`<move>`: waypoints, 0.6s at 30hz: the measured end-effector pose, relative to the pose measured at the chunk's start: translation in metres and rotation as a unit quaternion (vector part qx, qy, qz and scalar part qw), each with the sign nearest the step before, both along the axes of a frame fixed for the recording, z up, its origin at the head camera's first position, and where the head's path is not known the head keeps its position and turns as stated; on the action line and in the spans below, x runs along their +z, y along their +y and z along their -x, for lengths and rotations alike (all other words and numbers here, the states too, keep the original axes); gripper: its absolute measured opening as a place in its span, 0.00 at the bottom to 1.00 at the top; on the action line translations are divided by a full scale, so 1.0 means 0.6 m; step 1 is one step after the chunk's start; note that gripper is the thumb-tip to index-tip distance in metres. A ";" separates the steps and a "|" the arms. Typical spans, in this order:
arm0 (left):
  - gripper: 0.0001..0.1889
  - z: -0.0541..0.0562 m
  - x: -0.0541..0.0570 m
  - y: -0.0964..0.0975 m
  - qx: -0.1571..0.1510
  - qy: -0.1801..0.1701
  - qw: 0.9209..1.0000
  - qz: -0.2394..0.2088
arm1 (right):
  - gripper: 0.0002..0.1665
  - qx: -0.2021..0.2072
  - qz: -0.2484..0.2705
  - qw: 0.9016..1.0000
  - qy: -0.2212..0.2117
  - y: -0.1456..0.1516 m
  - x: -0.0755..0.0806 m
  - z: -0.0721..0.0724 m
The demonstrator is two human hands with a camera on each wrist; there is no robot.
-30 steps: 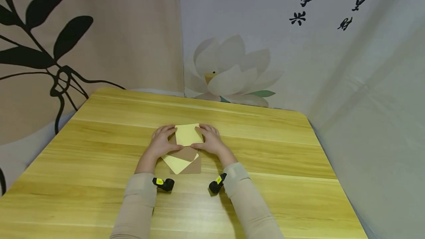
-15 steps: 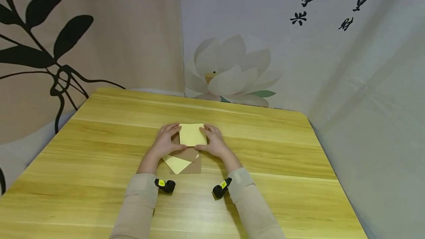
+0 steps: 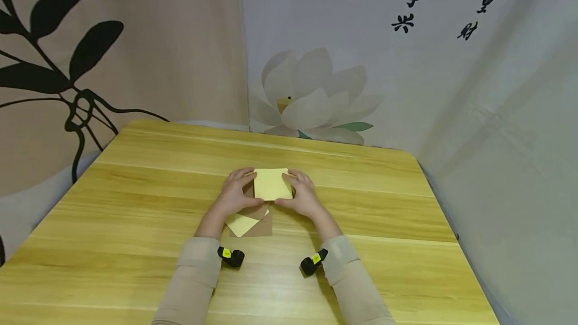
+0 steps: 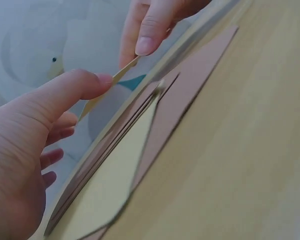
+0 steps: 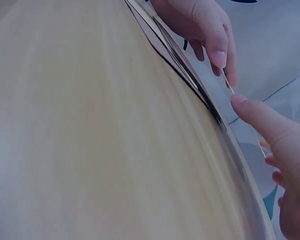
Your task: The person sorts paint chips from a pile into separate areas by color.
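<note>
"Above the table [image 3: 361,265], what have we shifted?"
"Our yellow card [image 3: 273,184], rightward; our left hand [image 3: 235,195] and right hand [image 3: 306,198] pinch its edges, so it seems nearer clearing the card pile [image 3: 246,222]."

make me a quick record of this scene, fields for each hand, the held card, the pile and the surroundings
left grip: left hand pinches the left side of the held card
right grip: right hand pinches its right side
held card: yellow, raised above the pile
pile: upper brown card overlaps lower yellow card, which overlaps bottom brown card; exact count unclear
surface: wood-grain table
backdrop: hanging cloth with lotus print and black writing
</note>
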State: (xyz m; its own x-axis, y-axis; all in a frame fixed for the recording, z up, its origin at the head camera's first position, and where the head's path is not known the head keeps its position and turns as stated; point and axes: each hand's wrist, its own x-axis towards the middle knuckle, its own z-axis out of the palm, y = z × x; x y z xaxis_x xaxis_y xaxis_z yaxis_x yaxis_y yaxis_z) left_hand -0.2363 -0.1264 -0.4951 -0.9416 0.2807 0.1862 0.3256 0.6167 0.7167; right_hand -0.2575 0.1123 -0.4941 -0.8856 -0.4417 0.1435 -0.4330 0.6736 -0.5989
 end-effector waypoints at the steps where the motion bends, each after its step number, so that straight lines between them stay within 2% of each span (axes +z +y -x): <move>1: 0.45 0.000 0.000 0.004 -0.002 0.001 1.000 0.000 | 0.49 0.000 0.000 1.000 0.003 0.005 0.001 -0.001; 6: 0.45 0.000 -0.002 0.024 -0.015 0.004 1.000 0.001 | 0.50 -0.007 0.003 1.000 0.010 0.027 0.004 -0.008; 12: 0.45 0.001 -0.001 0.046 -0.016 0.024 0.999 0.034 | 0.51 -0.020 0.004 1.000 0.009 0.051 0.008 -0.017; 18: 0.45 0.007 -0.004 0.070 -0.037 0.014 0.999 0.016 | 0.51 -0.039 0.004 0.999 -0.001 0.074 0.012 -0.024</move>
State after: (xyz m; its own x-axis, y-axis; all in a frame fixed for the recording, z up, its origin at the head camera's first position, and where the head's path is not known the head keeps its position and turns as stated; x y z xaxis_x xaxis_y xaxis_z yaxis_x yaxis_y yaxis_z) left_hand -0.2404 -0.0844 -0.4977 -0.9123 0.3562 0.2022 0.3914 0.6129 0.6864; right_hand -0.2429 0.1568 -0.4867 -0.9176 -0.3704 0.1441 -0.3778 0.7004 -0.6055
